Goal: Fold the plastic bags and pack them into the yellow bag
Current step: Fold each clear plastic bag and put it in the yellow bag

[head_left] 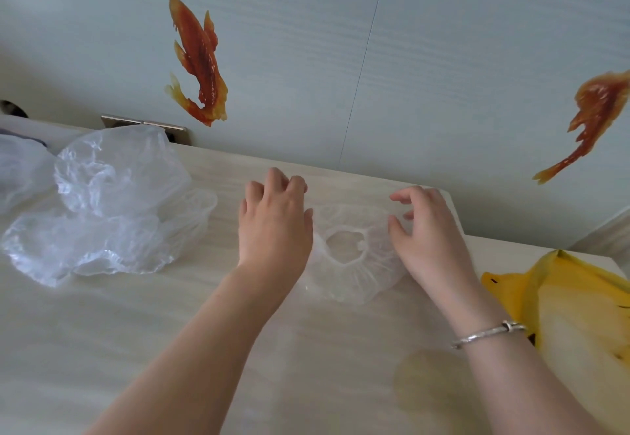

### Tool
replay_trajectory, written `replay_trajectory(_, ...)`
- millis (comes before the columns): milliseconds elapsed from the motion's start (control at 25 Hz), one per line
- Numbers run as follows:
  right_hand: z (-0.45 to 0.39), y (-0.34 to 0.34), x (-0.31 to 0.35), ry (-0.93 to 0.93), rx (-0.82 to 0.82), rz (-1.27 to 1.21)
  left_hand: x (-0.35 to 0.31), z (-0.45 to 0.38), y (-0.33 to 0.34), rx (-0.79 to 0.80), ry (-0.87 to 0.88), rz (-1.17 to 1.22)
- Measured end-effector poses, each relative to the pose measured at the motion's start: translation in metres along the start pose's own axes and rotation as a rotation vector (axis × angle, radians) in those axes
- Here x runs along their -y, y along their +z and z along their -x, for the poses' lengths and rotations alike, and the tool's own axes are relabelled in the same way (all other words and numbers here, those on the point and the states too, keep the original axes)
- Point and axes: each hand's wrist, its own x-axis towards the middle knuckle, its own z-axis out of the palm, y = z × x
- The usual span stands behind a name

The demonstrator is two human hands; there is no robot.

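Observation:
A round clear plastic bag (351, 274) with a gathered elastic opening lies flat on the pale wooden table (170, 332), between my two hands. My left hand (274, 226) covers its left side with fingers curled and the thumb at the plastic's rim. My right hand (429, 233) is on its right side, thumb and curled fingers pinching the far right edge. A silver bangle sits on my right wrist. The yellow bag (572, 305) lies crumpled and open at the table's right edge. Several more clear plastic bags (112, 202) are heaped at the left.
The table's far edge meets a pale wall with orange fish stickers (197, 59). A metal socket plate (143, 124) sits behind the heap. More whitish plastic (20, 168) lies at the far left. The table ends just right of the yellow bag.

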Motion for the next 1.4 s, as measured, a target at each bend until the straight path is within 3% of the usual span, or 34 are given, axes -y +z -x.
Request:
replay_trajectory(80,0.002,-0.007,0.0,-0.147,-0.026,-0.044,0.002,-0.003,-0.004,-0.059,0.126,0.12)
replay_trajectory(200,0.014,-0.012,0.004,-0.282,0.139,-0.095,0.007,-0.002,-0.004,0.119,0.315,0.261)
replay_trajectory(360,0.03,-0.003,-0.002,-0.279,0.486,0.092,0.011,0.014,0.008,0.362,0.448,-0.044)
replay_trajectory(560,0.03,-0.005,-0.008,-0.275,0.606,0.269,0.02,0.018,0.009,0.487,0.401,-0.142)
replay_trajectory(680,0.033,-0.012,-0.009,-0.271,0.563,0.137,0.022,0.019,0.003,0.49,0.391,-0.066)
replay_trajectory(880,0.039,-0.035,-0.021,-0.361,0.319,-0.076,0.024,0.024,-0.01,0.203,0.449,0.221)
replay_trajectory(1080,0.046,-0.035,-0.023,-0.398,0.482,0.062,0.021,0.036,-0.015,0.317,0.401,0.214)
replay_trajectory(1400,0.038,-0.022,-0.013,-0.317,0.29,0.008,0.021,0.036,-0.019,0.424,0.355,0.172)
